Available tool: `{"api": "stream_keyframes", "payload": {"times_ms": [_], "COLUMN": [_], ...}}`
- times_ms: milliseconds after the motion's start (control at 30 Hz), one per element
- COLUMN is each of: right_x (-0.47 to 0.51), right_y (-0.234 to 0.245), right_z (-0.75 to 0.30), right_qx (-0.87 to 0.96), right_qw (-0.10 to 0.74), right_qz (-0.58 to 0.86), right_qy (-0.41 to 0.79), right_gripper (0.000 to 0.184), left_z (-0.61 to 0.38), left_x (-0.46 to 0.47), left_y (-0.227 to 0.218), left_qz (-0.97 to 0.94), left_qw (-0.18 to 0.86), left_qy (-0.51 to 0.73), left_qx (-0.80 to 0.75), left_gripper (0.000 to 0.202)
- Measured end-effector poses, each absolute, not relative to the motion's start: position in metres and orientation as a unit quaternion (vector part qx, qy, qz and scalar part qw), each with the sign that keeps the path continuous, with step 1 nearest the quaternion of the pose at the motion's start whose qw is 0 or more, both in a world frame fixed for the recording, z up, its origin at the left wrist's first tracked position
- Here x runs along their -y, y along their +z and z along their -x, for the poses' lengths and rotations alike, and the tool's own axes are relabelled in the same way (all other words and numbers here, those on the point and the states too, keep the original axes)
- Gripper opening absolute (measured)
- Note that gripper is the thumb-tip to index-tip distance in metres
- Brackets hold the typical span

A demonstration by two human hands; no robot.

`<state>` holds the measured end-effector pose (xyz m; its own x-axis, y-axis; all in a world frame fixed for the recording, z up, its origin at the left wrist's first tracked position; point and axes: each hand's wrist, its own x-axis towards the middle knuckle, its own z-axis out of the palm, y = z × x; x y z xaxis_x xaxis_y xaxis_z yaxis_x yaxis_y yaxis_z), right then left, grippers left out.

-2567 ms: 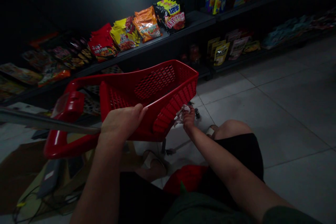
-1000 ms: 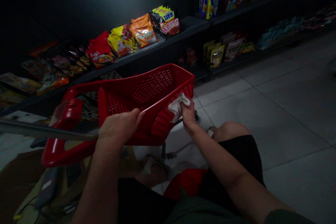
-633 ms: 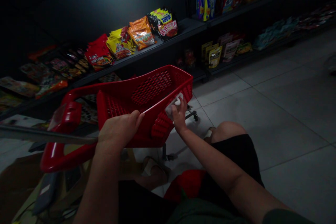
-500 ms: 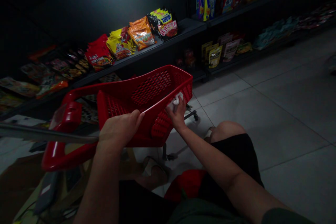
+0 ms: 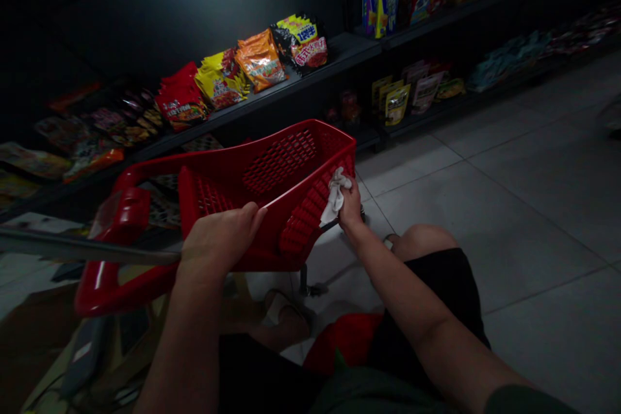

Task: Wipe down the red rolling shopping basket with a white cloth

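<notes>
On the red plastic shopping cart (image 5: 269, 242), I see the left hand (image 5: 219, 237) clamped at the near rim; right hand (image 5: 350, 204) closed around crumpled white cloth (image 5: 333, 198) by the ribbed side, cloth hanging looser than last frame.

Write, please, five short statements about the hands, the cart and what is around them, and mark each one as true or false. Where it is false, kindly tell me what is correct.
1. The left hand grips the red cart by its rim. True.
2. The right hand holds a blue cloth. False: the cloth is white.
3. The cloth lies inside the cart. False: it is held at the outer side.
4. Orange packets stand between red and black ones. False: yellow packets and black ones flank them.
5. The floor is tiled. True.
</notes>
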<state>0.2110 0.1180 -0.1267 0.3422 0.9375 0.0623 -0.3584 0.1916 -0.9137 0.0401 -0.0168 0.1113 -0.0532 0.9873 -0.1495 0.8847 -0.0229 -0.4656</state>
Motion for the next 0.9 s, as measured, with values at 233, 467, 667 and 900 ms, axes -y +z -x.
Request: {"api": "stream_keyframes", "payload": {"times_ms": [233,467,667,900], "right_x": [-0.109,-0.095,-0.018,-0.130], "right_y": [-0.121,-0.112,-0.107,-0.104], "right_z": [-0.206,-0.203,-0.168,-0.240], "right_qx": [0.505,0.539,0.730,0.486], "right_qw": [0.625,0.597,0.465,0.660], "right_qz": [0.506,0.489,0.359,0.501], "right_qy": [0.313,0.338,0.349,0.279], "right_gripper": [0.064,0.046,0.054,0.038], "left_z": [-0.043,-0.036,-0.036,-0.033], "left_x": [0.015,0.014,0.014,0.021], "left_y": [0.112,0.110,0.113,0.112], "left_qz": [0.678,0.682,0.673,0.675], "left_qw": [0.105,0.106,0.101,0.099], "left_qy": [0.221,0.221,0.231,0.230], "left_qx": [0.693,0.689,0.695,0.694], "left_gripper": [0.054,0.055,0.054,0.053]}}
